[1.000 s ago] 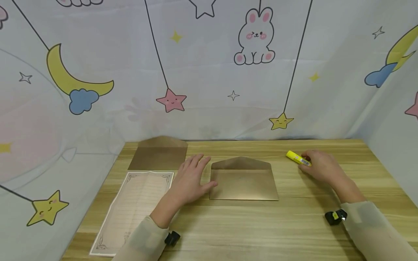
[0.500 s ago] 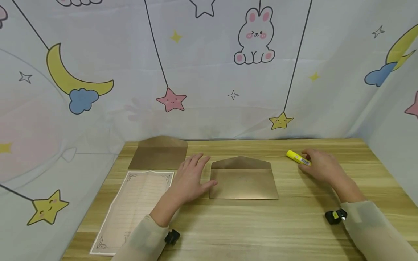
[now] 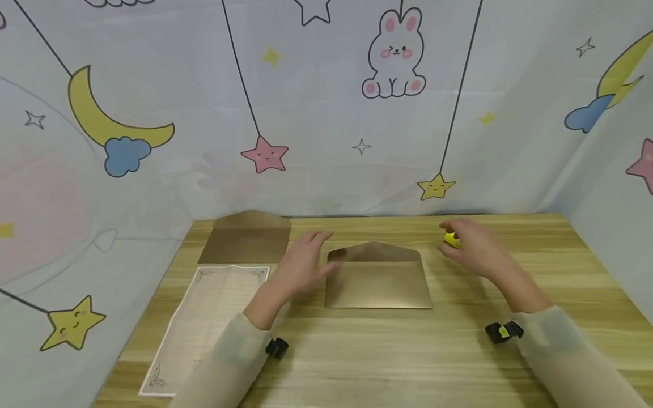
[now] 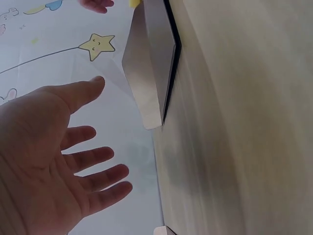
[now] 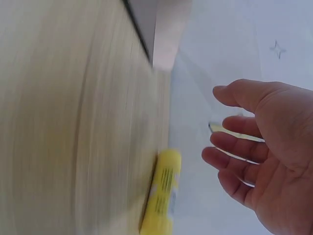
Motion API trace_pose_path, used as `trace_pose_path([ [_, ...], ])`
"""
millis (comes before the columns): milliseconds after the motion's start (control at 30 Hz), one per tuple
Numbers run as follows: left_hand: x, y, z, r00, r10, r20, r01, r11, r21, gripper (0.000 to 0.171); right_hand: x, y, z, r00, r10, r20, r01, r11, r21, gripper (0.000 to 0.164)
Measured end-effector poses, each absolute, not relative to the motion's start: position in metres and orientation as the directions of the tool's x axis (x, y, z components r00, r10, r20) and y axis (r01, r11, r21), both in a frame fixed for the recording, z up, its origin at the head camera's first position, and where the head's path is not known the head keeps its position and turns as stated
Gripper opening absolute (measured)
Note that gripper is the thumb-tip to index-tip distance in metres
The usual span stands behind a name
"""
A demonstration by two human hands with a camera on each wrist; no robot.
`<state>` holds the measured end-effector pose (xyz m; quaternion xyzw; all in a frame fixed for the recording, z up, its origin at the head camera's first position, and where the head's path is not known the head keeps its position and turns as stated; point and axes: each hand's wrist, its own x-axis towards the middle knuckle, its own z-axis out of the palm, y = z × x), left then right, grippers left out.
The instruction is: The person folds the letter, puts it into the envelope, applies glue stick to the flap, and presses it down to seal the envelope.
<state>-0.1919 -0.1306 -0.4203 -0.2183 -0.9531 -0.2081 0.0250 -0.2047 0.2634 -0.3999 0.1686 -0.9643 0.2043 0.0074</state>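
Note:
A bronze envelope (image 3: 378, 287) lies in the middle of the table, its pointed flap spread open toward the back. My left hand (image 3: 301, 263) hovers by its left edge, thumb over the corner. In the left wrist view, that hand (image 4: 54, 161) has its fingers extended and holds nothing. To the envelope's right, my right hand (image 3: 479, 249) is raised over a yellow glue stick (image 3: 452, 239), partly covering it in the head view. The right wrist view has the glue stick (image 5: 164, 196) lying on the table, apart from the loosely bent, empty fingers of the right hand (image 5: 274, 156).
A second bronze envelope (image 3: 247, 243) with its flap up lies at the back left. In front of it is a sheet of lined letter paper (image 3: 219, 311) with a decorated border, partly under the left forearm. A patterned cloth (image 3: 326, 187) hangs behind the wooden table (image 3: 377, 362).
My right hand has let go of the glue stick, risen and moved left. My left hand has lifted slightly. The head view has shifted a little.

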Motion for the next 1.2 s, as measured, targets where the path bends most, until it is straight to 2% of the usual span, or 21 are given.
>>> trace_pose_path([
  [200, -0.207, -0.127, -0.423, -0.913, 0.404, 0.059, 0.386, 0.804, 0.452, 0.058, -0.209, 0.239, -0.408, -0.918, -0.392, 0.069, -0.378, 0.805, -0.458, 0.044],
  [500, -0.230, -0.121, -0.431, -0.903, 0.430, -0.020, 0.370, 0.799, 0.474, 0.039, -0.223, 0.215, -0.427, -0.902, -0.432, 0.016, -0.389, 0.794, -0.467, 0.034],
  [733, -0.237, -0.117, -0.432, -0.894, 0.448, -0.020, 0.381, 0.783, 0.491, 0.026, -0.225, 0.208, -0.430, -0.897, -0.442, -0.012, -0.388, 0.799, -0.459, 0.023],
  [1200, -0.238, -0.118, -0.437, -0.875, 0.483, 0.048, 0.448, 0.766, 0.462, 0.012, -0.219, 0.205, -0.432, -0.870, -0.479, 0.117, -0.484, 0.784, -0.388, 0.014],
])
